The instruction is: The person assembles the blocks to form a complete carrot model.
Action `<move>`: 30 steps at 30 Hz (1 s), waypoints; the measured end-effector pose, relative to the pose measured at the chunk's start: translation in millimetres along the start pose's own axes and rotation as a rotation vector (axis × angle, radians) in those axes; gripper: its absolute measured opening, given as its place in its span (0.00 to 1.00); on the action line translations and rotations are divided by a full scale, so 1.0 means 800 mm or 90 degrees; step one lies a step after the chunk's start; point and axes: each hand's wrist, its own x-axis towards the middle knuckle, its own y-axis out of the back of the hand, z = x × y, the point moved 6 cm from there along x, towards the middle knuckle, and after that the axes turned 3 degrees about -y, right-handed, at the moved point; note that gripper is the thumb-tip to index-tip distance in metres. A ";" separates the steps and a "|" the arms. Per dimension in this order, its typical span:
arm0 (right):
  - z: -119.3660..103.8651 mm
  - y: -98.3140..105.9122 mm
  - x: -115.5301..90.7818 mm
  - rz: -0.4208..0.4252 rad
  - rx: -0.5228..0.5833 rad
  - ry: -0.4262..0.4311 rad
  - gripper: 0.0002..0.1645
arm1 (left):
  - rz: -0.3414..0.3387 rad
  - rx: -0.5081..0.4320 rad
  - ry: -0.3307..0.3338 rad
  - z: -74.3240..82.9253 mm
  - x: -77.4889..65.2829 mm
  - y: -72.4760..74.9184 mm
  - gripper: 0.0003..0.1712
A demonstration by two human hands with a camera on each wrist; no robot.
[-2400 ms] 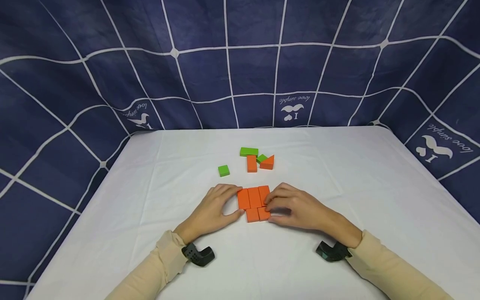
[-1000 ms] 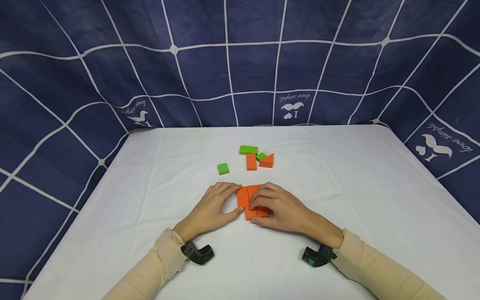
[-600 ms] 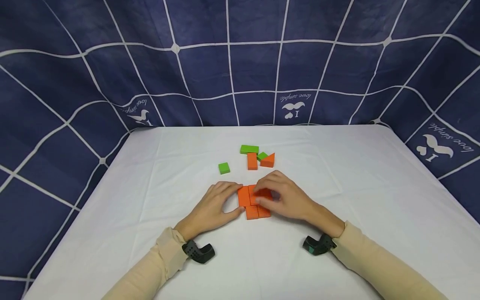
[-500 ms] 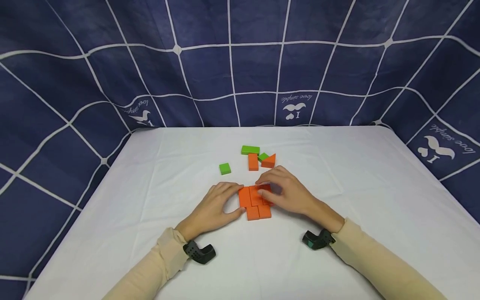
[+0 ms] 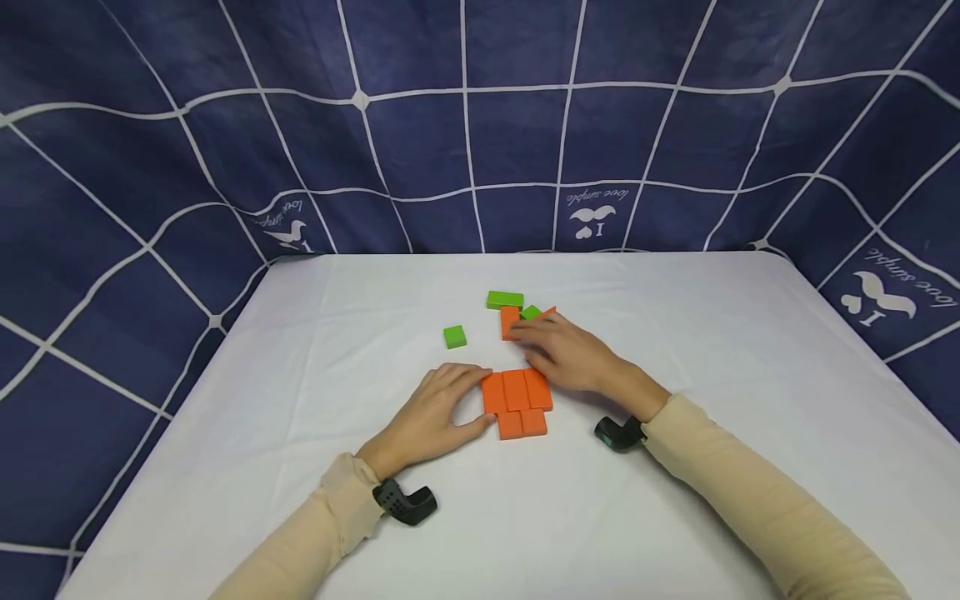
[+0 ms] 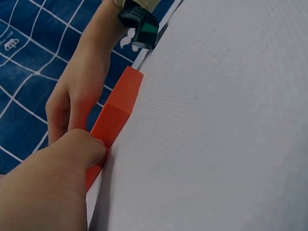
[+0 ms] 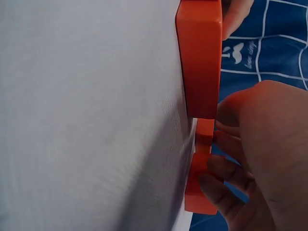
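Several orange blocks lie flat and close together on the white table; three longer blocks (image 5: 516,392) form the far row and two shorter ones (image 5: 522,424) the near row. My left hand (image 5: 427,417) holds the leftmost long block (image 5: 492,392), index finger at its far corner and thumb at its near one. Behind the group, my right hand (image 5: 573,354) reaches over the table, its fingers beside an upright-lying orange rectangular block (image 5: 509,323). An orange triangular block (image 5: 551,312) is mostly covered by that hand. Whether the right fingertips touch either block, I cannot tell.
A long green block (image 5: 505,300) lies at the back, with a small green block (image 5: 532,312) near it. Another small green block (image 5: 454,337) sits apart to the left. A dark blue checked cloth (image 5: 517,142) hangs behind the table.
My right hand has left the right side of the orange group and moved away from me toward the loose blocks behind. The left hand stays at the group's left side.
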 end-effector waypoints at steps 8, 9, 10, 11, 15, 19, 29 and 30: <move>0.006 0.004 -0.001 0.010 -0.014 -0.044 0.24 | -0.008 0.005 0.000 -0.001 0.003 -0.004 0.35; 0.007 0.004 -0.002 0.012 -0.012 -0.047 0.23 | -0.007 0.005 0.000 -0.001 0.003 -0.004 0.35; 0.007 0.005 -0.002 0.015 -0.012 -0.049 0.22 | -0.007 0.005 0.000 -0.001 0.002 -0.003 0.35; 0.007 0.006 -0.003 0.021 -0.012 -0.049 0.22 | -0.006 0.004 0.001 -0.001 0.002 -0.003 0.35; 0.010 0.011 -0.005 0.051 -0.018 -0.049 0.18 | -0.006 -0.001 0.002 -0.001 0.001 -0.001 0.35; 0.016 0.015 -0.009 0.078 -0.026 -0.067 0.13 | -0.009 -0.001 0.004 0.000 0.001 -0.001 0.35; 0.036 0.023 -0.022 0.100 -0.007 -0.148 0.16 | -0.002 0.000 0.003 0.000 0.001 -0.001 0.35; 0.038 0.023 -0.023 0.097 -0.007 -0.155 0.18 | -0.003 -0.001 0.003 0.000 0.001 -0.001 0.35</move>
